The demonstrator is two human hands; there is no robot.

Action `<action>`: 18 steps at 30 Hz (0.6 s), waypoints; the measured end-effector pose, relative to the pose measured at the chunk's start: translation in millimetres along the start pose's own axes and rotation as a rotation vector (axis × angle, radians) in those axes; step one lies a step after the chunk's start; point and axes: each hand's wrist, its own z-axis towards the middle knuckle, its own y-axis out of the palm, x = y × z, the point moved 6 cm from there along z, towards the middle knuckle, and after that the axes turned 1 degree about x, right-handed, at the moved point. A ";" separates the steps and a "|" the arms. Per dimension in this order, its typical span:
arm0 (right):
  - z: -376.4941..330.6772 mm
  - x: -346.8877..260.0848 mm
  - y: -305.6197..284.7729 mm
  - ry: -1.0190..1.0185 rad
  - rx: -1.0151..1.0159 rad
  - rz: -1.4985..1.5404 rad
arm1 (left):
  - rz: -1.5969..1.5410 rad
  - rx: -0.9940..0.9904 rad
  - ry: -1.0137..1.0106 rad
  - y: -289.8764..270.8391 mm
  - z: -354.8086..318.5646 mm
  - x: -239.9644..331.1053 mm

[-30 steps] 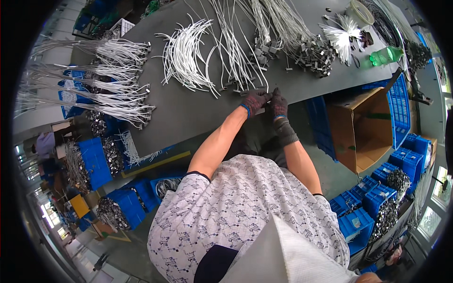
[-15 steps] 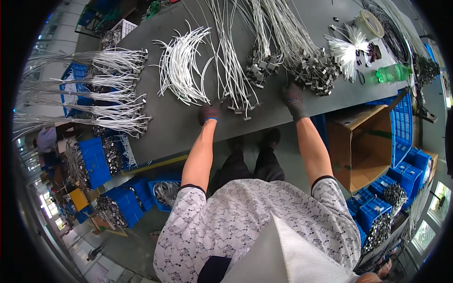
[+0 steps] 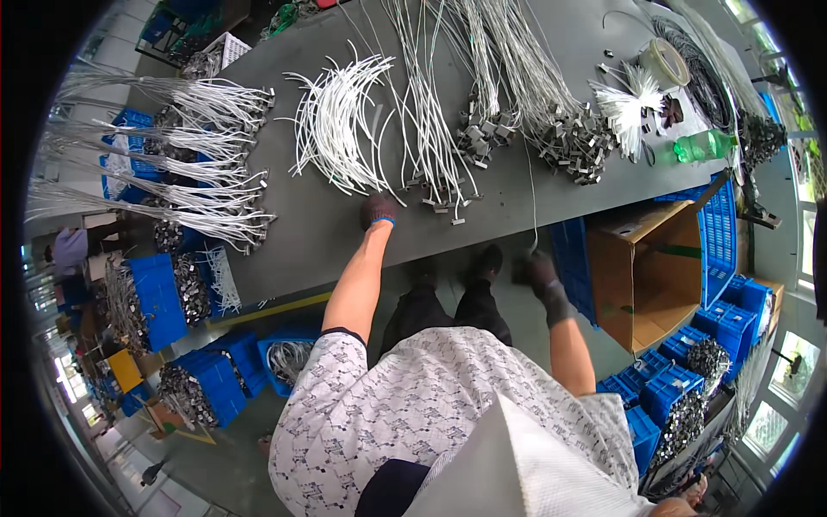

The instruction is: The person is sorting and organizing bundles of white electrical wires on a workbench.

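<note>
- Two gloved hands are working at the grey counter [image 3: 345,233], which serves as the landmark.
- The left hand [image 3: 380,209] is resting on the counter, fingers curled together, just beside the loose white wire bundle [image 3: 340,129] and touching nothing else that can be made out.
- The right hand [image 3: 536,270] is hanging below the counter's near edge, closed on a single thin wire [image 3: 529,194] that is running up onto the counter.
- Beyond it, long wires with metal clip ends [image 3: 564,142] are lying across the counter.
- Right of the counter's edge, an open cardboard box [image 3: 655,276] is sitting.
</note>
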 end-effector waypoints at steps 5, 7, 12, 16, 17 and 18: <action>-144.5 113.8 -48.1 0.001 0.497 -1.083 | 0.070 -0.030 0.170 31.7 25.3 7.9; -201.0 169.4 -69.1 0.322 0.365 -1.159 | -0.010 0.022 0.112 33.8 24.8 12.4; -285.6 259.1 -125.0 0.319 0.105 -1.065 | 0.262 -0.076 0.344 41.5 -2.7 46.2; -319.4 250.7 -140.7 0.446 0.239 -1.021 | 0.097 -0.015 0.075 18.1 -29.9 48.6; -331.0 253.4 -150.4 0.443 0.254 -1.049 | 0.176 -0.093 0.134 18.7 -21.3 46.0; -344.0 256.3 -160.0 0.440 0.268 -1.078 | 0.120 -0.116 0.106 17.3 -15.1 39.3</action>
